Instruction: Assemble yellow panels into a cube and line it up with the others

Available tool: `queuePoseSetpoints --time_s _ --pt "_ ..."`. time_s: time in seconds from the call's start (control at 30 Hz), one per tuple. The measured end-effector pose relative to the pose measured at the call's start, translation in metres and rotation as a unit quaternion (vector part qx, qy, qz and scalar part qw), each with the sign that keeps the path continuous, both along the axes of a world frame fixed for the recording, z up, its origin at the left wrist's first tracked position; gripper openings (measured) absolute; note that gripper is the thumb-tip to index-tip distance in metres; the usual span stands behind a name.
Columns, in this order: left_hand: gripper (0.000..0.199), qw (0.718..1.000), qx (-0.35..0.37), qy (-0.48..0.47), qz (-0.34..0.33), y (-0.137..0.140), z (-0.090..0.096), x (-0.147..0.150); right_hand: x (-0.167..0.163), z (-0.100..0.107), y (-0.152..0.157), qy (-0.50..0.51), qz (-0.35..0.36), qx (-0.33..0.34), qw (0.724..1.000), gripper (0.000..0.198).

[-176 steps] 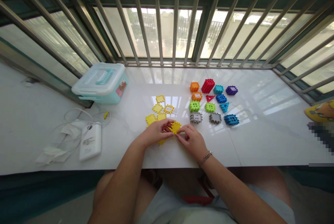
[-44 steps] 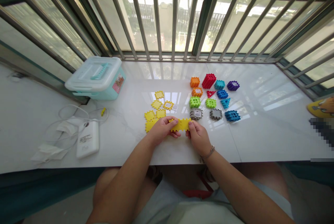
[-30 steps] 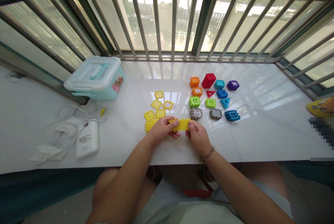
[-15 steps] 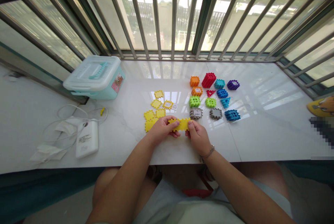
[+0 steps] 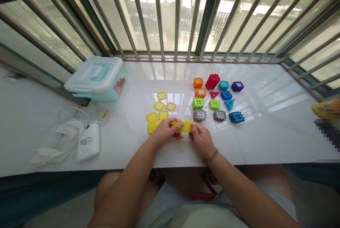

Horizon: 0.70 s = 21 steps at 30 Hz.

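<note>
Sitting at centre frame, a joined yellow strip [image 5: 183, 126] is gripped at its ends by the left hand [image 5: 165, 133] and right hand [image 5: 201, 138]. Loose yellow tiles [image 5: 159, 112] remain unjoined upper left; finished coloured blocks [image 5: 216, 98] are seen upper right.

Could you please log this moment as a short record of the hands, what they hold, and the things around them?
left hand: grips left end of yellow strip
right hand: grips its right end
strip: joined toothed yellow tiles, held just above white counter
loose yellow tiles: flat, beyond left hand
coloured blocks: in rows, beyond right hand
lidded box: far left
power bank: left, cabled
</note>
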<state>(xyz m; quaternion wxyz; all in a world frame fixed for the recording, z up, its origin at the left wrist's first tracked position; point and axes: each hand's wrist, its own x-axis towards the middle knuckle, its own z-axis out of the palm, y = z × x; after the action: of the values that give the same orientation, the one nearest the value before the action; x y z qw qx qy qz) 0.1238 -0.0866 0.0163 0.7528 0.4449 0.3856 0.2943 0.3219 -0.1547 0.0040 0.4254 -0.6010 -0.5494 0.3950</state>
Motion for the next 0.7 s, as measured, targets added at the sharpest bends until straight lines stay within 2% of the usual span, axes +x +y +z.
queuePoseSetpoints --time_s 0.17,0.47,0.7 --pt "0.059 1.000 0.019 0.010 0.004 -0.0009 0.0018 0.0004 0.0000 0.0002 -0.0002 -0.006 0.004 0.002 1.000 0.056" --pt "0.046 0.994 0.094 0.051 0.036 -0.0006 0.0036 0.0002 -0.0006 0.0004 -0.0008 -0.046 0.023 0.014 0.999 0.057" --pt "0.051 0.996 0.075 0.041 0.027 -0.0022 0.0059 0.0005 -0.0011 0.0008 -0.0005 -0.042 0.024 0.018 0.999 0.056"
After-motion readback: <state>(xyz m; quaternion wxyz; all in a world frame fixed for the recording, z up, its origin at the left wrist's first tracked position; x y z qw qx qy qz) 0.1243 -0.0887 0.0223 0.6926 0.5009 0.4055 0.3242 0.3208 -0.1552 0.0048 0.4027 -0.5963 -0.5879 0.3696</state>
